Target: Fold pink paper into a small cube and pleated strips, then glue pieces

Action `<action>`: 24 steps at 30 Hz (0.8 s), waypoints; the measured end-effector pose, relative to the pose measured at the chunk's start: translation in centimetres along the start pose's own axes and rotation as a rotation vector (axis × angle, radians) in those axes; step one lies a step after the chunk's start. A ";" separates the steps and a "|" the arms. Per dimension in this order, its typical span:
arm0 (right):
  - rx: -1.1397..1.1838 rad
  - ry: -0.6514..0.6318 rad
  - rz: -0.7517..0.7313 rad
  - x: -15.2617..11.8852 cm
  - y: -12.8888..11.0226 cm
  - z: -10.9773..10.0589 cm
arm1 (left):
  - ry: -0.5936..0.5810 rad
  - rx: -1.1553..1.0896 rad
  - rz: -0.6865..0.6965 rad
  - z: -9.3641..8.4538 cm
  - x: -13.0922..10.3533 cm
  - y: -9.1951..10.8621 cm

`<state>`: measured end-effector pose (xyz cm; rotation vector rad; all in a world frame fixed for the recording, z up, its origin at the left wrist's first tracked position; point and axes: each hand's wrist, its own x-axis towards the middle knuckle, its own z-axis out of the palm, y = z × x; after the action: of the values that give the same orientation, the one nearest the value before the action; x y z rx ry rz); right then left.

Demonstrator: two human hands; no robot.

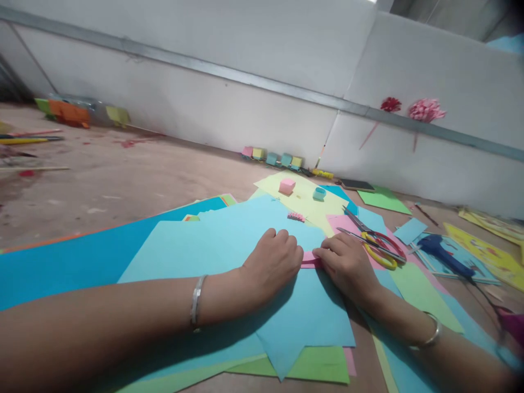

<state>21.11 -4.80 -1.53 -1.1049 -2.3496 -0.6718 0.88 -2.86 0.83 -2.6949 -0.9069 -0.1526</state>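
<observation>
A narrow pink paper strip (310, 260) lies between my two hands, over light blue paper (213, 240). My left hand (275, 264) is closed on the strip's left end, knuckles up. The fingers of my right hand (343, 262) are pressed together on its right end. Just beyond the strip is a small pink folded paper piece (295, 216). Red-handled and yellow-handled scissors (379, 245) lie crossed beside my right hand. A pink paper box (287, 186) and a small teal paper ring (319, 193) sit on the pale yellow sheet (266, 183).
A blue glue gun (446, 255) with a cord lies at the right, near yellow printed sheets (487, 251). Small paper cubes (272, 158) line the wall's foot. Pencils (30, 140) and orange paper (69, 113) are at the left. Paper flowers (426, 110) stand against the wall.
</observation>
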 end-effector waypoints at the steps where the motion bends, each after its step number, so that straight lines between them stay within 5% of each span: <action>1: -0.013 -0.007 -0.013 0.0 0.0 -0.1 | -0.001 0.001 0.007 -0.1 0.0 0.0; 12: -0.040 -0.102 -0.142 0.0 0.3 -0.7 | -0.100 -0.006 -0.006 -0.6 0.1 -0.1; 19: -0.049 -0.149 -0.106 0.0 0.3 -0.5 | -0.035 0.019 0.022 -0.7 -0.2 0.3; 24: -0.026 -0.185 -0.090 0.0 0.1 -0.6 | -0.124 0.002 -0.017 -0.9 -0.1 0.2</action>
<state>21.27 -5.13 -1.01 -1.1205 -2.5679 -0.6581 0.89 -3.40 1.63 -2.7207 -0.9642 0.0123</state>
